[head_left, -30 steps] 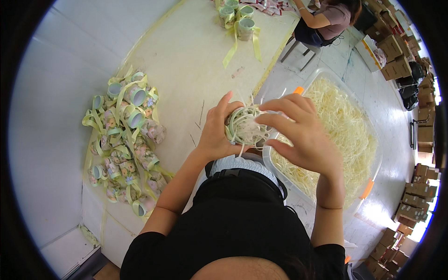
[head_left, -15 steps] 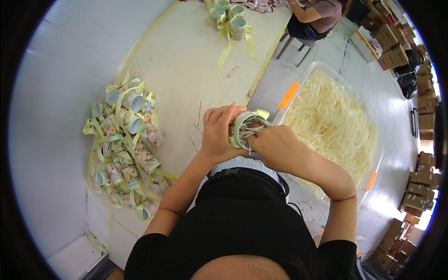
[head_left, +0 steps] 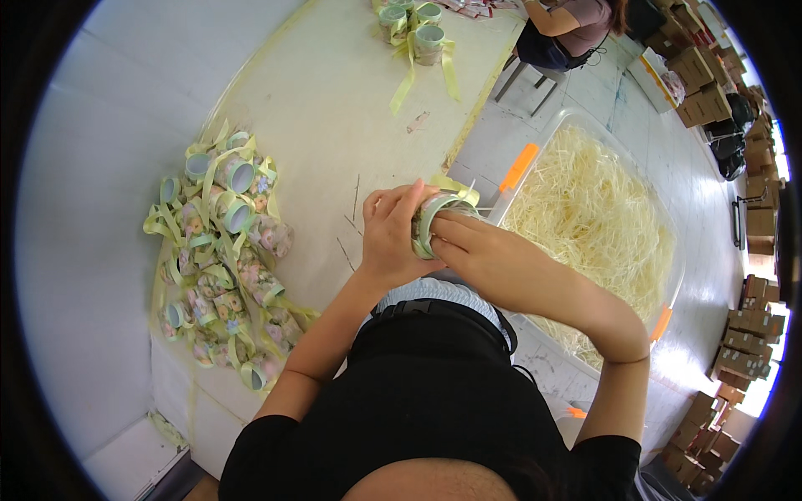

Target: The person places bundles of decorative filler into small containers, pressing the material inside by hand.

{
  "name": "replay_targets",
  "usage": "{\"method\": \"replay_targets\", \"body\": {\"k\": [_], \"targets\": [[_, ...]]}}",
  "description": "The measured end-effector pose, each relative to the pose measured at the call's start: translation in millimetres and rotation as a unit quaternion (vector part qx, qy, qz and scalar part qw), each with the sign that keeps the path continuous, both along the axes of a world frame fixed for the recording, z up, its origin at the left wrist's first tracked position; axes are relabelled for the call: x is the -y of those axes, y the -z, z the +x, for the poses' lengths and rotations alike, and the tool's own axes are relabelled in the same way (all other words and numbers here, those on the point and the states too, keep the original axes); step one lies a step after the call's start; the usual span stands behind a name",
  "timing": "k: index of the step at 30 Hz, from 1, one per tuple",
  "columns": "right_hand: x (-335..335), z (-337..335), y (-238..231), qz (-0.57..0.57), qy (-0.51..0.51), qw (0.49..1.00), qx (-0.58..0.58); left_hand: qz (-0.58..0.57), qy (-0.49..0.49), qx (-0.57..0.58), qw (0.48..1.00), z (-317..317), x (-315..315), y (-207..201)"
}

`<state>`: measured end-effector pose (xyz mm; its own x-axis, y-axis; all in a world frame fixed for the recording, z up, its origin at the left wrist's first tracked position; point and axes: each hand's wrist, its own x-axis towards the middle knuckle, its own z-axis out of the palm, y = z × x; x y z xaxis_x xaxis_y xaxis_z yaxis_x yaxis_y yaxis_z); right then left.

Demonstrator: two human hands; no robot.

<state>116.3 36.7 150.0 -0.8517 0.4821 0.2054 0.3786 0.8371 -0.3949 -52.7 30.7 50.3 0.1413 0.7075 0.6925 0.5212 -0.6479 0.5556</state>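
My left hand (head_left: 391,238) is wrapped round a small round floral box (head_left: 423,227) with a pale green rim and a yellow ribbon (head_left: 455,189). The box is tilted, its open mouth turned toward my right hand (head_left: 484,250). That hand's fingers are stretched out and reach into the mouth, so their tips are hidden. A few pale shredded-paper strands (head_left: 473,191) stick out past the rim. Whether anything lies between my right fingertips cannot be seen.
A clear tub (head_left: 547,134) of pale yellow shredded paper (head_left: 593,217) stands at my right. Piled on the table's left are several similar floral boxes (head_left: 271,236); more boxes (head_left: 429,48) stand at the far end. A person (head_left: 568,33) sits beyond, near stacked cartons (head_left: 702,83).
My right hand's fingers have straightened and gone into the box's mouth. Fewer strands show at the rim now. My left hand keeps its grip on the box.
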Motion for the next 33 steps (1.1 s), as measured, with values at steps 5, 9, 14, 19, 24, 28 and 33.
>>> {"method": "replay_targets", "body": {"k": [5,9,14,19,24,28,33], "targets": [[-16,-6,16,-0.032,-0.058,0.975,0.213,-0.023,0.013,-0.018,0.999,3,4,-11],[-17,-6,23,0.0,-0.113,0.954,0.278,-0.02,0.016,-0.014,1.0,2,9,-12],[-7,-2,-15,0.055,-0.067,0.988,0.126,-0.026,-0.002,0.024,0.999,3,12,-8],[7,19,-39,0.089,0.008,0.995,-0.048,-0.064,0.006,0.098,0.993,-3,9,1],[17,38,-43,0.086,0.053,0.995,-0.003,-0.041,0.004,0.084,0.996,-1,6,-6],[35,27,-38,0.025,0.134,0.988,0.069,-0.025,-0.002,0.1,0.995,5,6,-2],[26,15,-31,-0.019,0.135,0.979,0.155,0.031,-0.049,0.074,0.996,12,6,-5]]}}
